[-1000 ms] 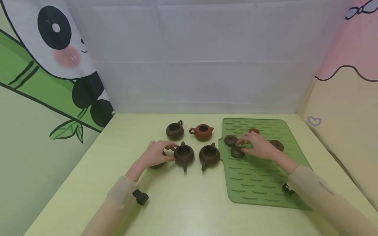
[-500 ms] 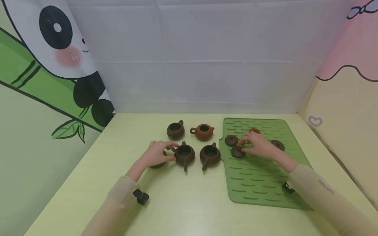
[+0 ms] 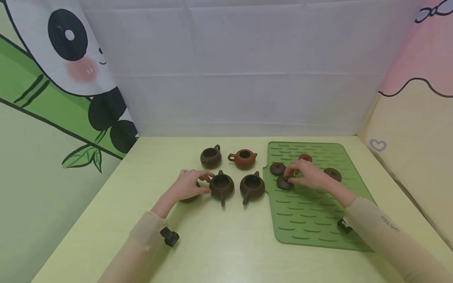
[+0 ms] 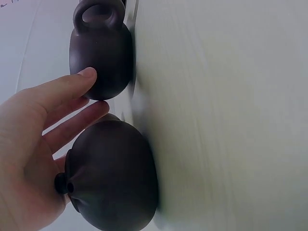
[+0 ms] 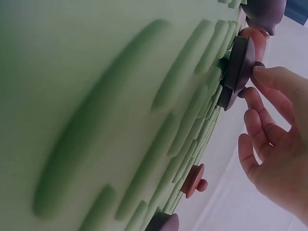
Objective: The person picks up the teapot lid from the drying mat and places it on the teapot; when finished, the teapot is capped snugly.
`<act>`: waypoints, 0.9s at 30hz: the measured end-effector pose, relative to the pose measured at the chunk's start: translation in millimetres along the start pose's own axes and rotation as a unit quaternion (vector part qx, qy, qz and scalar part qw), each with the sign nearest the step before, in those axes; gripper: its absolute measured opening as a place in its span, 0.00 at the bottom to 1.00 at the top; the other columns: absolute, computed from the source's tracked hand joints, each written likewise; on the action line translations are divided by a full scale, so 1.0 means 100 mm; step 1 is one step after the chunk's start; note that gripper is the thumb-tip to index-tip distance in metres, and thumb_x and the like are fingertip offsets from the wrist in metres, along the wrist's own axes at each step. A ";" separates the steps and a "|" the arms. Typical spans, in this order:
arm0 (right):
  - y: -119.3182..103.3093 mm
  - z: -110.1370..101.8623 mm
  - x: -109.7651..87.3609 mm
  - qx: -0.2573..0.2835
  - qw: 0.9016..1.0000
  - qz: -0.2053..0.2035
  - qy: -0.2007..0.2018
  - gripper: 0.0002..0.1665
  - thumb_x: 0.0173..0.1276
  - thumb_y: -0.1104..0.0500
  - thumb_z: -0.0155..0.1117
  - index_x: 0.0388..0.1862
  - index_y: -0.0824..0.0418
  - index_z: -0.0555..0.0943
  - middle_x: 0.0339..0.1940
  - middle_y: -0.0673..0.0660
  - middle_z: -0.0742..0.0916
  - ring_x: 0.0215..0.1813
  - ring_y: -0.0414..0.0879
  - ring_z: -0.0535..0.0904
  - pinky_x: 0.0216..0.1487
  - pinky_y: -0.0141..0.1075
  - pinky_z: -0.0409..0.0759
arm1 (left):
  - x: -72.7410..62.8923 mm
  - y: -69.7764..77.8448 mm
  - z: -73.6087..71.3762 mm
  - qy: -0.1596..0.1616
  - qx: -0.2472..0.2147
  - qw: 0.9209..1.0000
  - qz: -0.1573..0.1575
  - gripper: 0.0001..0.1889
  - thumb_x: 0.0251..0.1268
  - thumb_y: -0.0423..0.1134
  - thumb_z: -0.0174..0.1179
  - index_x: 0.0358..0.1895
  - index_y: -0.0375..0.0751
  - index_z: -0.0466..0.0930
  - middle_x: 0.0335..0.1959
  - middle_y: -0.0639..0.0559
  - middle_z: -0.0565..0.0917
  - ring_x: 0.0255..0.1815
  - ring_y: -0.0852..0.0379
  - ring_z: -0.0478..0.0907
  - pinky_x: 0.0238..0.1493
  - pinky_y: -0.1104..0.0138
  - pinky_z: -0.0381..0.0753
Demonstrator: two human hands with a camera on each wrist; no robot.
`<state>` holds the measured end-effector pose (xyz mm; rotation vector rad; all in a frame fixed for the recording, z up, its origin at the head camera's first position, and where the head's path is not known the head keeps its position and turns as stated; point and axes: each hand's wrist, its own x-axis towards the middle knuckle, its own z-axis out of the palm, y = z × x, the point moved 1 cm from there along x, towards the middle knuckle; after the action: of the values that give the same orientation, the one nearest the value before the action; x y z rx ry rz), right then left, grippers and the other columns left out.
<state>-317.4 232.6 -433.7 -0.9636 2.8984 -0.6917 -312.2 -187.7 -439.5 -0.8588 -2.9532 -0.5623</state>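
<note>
My left hand (image 3: 187, 184) holds the left side of a dark, lidless teapot (image 3: 221, 186), its thumb on the pot's wall. Below that hand in the left wrist view sits another dark teapot (image 4: 115, 178) with its lid on; in the head view the hand mostly hides it. On the green mat (image 3: 308, 220), my right hand (image 3: 309, 173) pinches the knob of a dark teapot lid (image 3: 284, 183) between thumb and fingers. Just behind lies a second dark lid (image 3: 277, 169). A reddish lid (image 3: 305, 157) and another dark lid (image 3: 332, 174) are farther right.
A dark lidless teapot (image 3: 252, 186) stands close to the mat's left edge. Farther back are a dark teapot (image 3: 211, 157) and a reddish-brown teapot (image 3: 244, 158), both without lids. A white wall (image 3: 244, 98) rises behind the table.
My right fingers have closed in on the lid's knob, and the lid has shifted very slightly. The left hand keeps its place at the teapot.
</note>
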 end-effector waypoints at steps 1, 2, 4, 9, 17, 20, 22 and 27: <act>0.00 0.00 0.00 0.003 1.000 -0.002 0.002 0.07 0.65 0.61 0.69 0.42 0.53 0.85 0.41 0.50 0.86 0.45 0.44 0.80 0.44 0.41 0.79 | 0.00 0.00 0.00 0.000 0.002 1.000 0.002 0.27 0.54 0.49 0.73 0.59 0.54 0.79 0.43 0.59 0.89 0.46 0.57 0.85 0.53 0.49 0.64; 0.00 0.00 0.00 0.007 1.000 -0.004 0.006 0.07 0.65 0.61 0.69 0.41 0.53 0.84 0.40 0.50 0.86 0.44 0.43 0.80 0.44 0.40 0.79 | 0.00 0.01 -0.01 0.000 0.003 1.000 0.003 0.27 0.54 0.49 0.73 0.59 0.54 0.79 0.43 0.59 0.89 0.46 0.57 0.85 0.53 0.49 0.65; -0.01 -0.01 0.01 0.014 1.000 -0.013 0.015 0.07 0.65 0.62 0.69 0.41 0.53 0.84 0.39 0.49 0.87 0.42 0.41 0.80 0.43 0.39 0.79 | 0.00 0.02 -0.02 0.001 0.003 1.000 0.004 0.27 0.54 0.48 0.73 0.59 0.53 0.79 0.43 0.59 0.89 0.47 0.57 0.85 0.53 0.48 0.65; -0.04 -0.04 0.06 0.022 0.999 -0.025 0.029 0.07 0.64 0.64 0.69 0.41 0.55 0.85 0.36 0.48 0.87 0.38 0.38 0.79 0.43 0.40 0.80 | -0.01 0.04 -0.02 -0.004 0.001 1.000 -0.001 0.27 0.54 0.48 0.73 0.59 0.53 0.79 0.43 0.59 0.89 0.47 0.57 0.85 0.54 0.48 0.64; -0.14 -0.10 0.12 0.020 0.999 -0.009 0.034 0.06 0.65 0.60 0.68 0.41 0.53 0.84 0.34 0.47 0.86 0.38 0.38 0.77 0.42 0.38 0.78 | -0.02 0.07 -0.04 -0.005 0.004 1.000 -0.001 0.27 0.55 0.49 0.73 0.60 0.53 0.79 0.43 0.60 0.89 0.46 0.57 0.85 0.53 0.49 0.64; -0.20 -0.12 0.15 0.020 0.999 -0.004 0.042 0.06 0.65 0.59 0.69 0.41 0.52 0.84 0.33 0.46 0.85 0.37 0.39 0.77 0.39 0.35 0.76 | -0.03 0.08 -0.06 -0.002 0.004 1.000 0.001 0.27 0.55 0.48 0.73 0.59 0.53 0.79 0.43 0.60 0.89 0.46 0.57 0.85 0.52 0.50 0.64; -0.25 -0.13 0.18 0.024 0.999 -0.004 0.045 0.06 0.65 0.58 0.69 0.42 0.52 0.84 0.33 0.46 0.85 0.37 0.39 0.76 0.39 0.34 0.75 | -0.04 0.09 -0.07 -0.002 0.004 1.000 0.001 0.27 0.54 0.48 0.73 0.59 0.53 0.79 0.43 0.59 0.89 0.46 0.57 0.85 0.52 0.50 0.64; -0.38 -0.14 0.27 0.055 0.997 -0.024 0.053 0.06 0.66 0.58 0.69 0.41 0.53 0.83 0.30 0.47 0.83 0.34 0.40 0.75 0.38 0.34 0.74 | -0.05 0.11 -0.09 -0.003 0.007 1.000 -0.002 0.27 0.54 0.48 0.73 0.59 0.53 0.79 0.43 0.59 0.90 0.46 0.57 0.85 0.52 0.50 0.65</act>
<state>-320.2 195.7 -402.1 -1.0155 2.8976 -0.9235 -302.8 -184.9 -428.1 -0.8557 -2.9612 -0.5402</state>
